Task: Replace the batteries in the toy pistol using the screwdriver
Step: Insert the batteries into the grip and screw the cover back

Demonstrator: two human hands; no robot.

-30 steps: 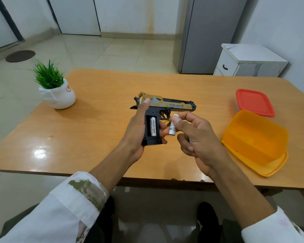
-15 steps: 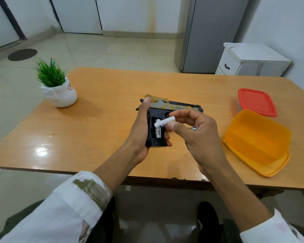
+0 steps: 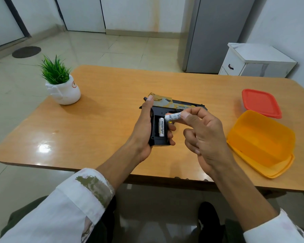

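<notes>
**A:** Head cam only, so just that one. Toy pistol [image 3: 167, 109] held up over the tabletop [image 3: 112, 123], roughly mid-table, barrel pointing right, gold and black slide on top. Left hand [image 3: 144, 130] wrapped round the handle from the left side, thumb up near the back of the slide, fingertips curled round the right edge of the handle. Grip clamped on the pistol, no doubt there.

**B:** Battery bay open?

**A:** Open, facing up at the camera. One battery [image 3: 161, 126] seated upright in it, "Heybright" readable down the side. Slot beside it looked dark, couldn't tell more.

**B:** And the other hand?

**A:** Right hand [image 3: 205, 137] just right of the pistol, thumb and forefinger pinched shut on a second battery [image 3: 173, 117]. Lying nearly sideways, left end hovering just above the top of the bay, close to the seated one. Touching or not, couldn't tell. Other fingers curled in loose.

**B:** Anything else around?

**A:** Orange container [image 3: 260, 142] at the right edge of the tabletop, red lid [image 3: 261, 102] just behind it. Little potted plant [image 3: 60, 83] in a white pot far left. White sleeves at the bottom. Couldn't spot a screwdriver from this angle.
</notes>
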